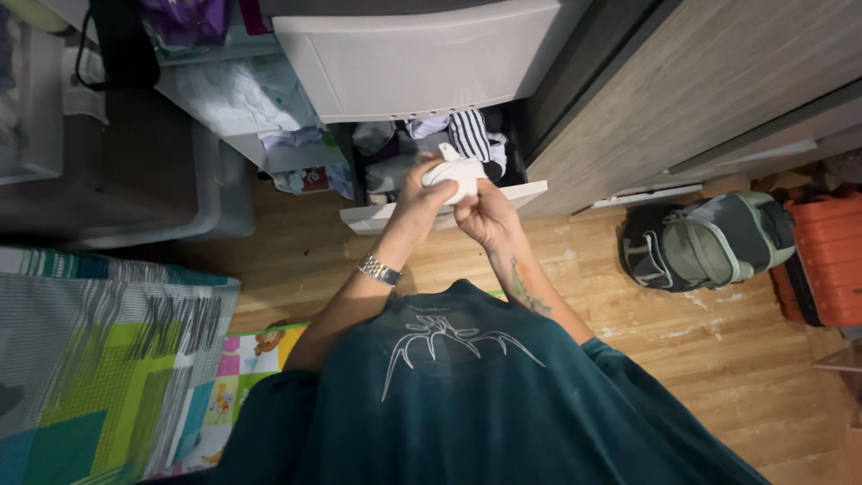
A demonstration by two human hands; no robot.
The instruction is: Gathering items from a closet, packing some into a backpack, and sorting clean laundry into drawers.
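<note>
both hands (453, 202) hold a rolled cloth (455, 177) above the open drawer (395, 216); a backpack (709, 238) lies on the floor to the right

1. A small white rolled-up bundle of soft cloth (453, 175) is squeezed between two hands.
2. It sits just above the front edge of the open white drawer (395, 216), far ahead.

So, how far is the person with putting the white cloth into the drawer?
Done: the drawer is pulled open, with clothes already inside. In hand: both the left hand and the right hand hold the white cloth above it. Left: the cloth is not yet in, and the drawer is still open.
</note>
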